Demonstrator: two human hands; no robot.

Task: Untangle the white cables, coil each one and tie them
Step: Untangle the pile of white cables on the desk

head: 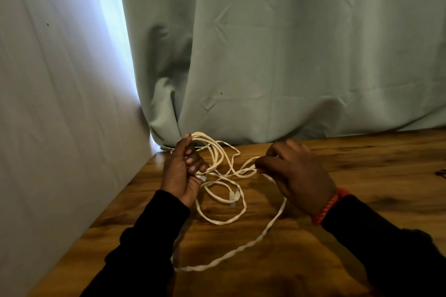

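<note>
So far only partly coiled: our left hand (183, 171) grips bundle of loops of thin white flexible cables (214, 152); right hand (289, 171) fingers (261, 164) pinch slack strand. Rest sprawls tangled, two lengths twisted, on glossy brown wood-grain counter (362, 176). We judge untangling, coiling, tying remain.

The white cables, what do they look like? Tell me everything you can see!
The white cables are thin, flat and look like plastic, still in a loose tangle on the wooden table. The left hand holds a bundle of loops; the right hand pinches one strand. A clear plug lies in the middle. One long twisted strand trails toward the near edge.
</note>
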